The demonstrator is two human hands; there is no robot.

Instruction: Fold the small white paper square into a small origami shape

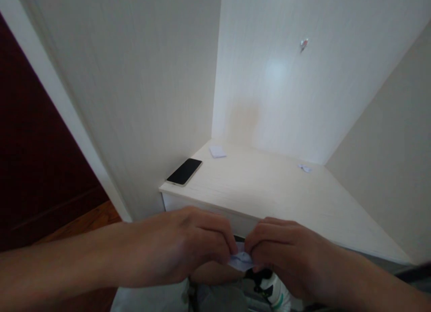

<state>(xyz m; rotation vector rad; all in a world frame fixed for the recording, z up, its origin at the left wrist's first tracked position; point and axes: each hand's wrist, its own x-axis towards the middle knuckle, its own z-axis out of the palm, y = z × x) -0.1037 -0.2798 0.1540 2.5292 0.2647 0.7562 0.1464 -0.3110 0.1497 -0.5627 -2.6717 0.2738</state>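
A small piece of folded white paper [241,258] is held between my two hands, low in the view and in front of the white shelf's front edge. My left hand [198,240] pinches its left side, the fingers bent together. My right hand [286,247] grips the right side with curled fingers. Part of the paper is hidden behind the fingertips. Beyond my hands, a flat white paper square [217,151] lies at the back left of the shelf [262,182], and a small crumpled or folded paper piece [305,168] lies at the back right.
A dark-screened phone [185,172] rests at the shelf's left front corner. White panels [151,78] rise at the left and back. A small object [304,44] is on the back panel. Below my hands are my legs and a white-and-black item [274,289].
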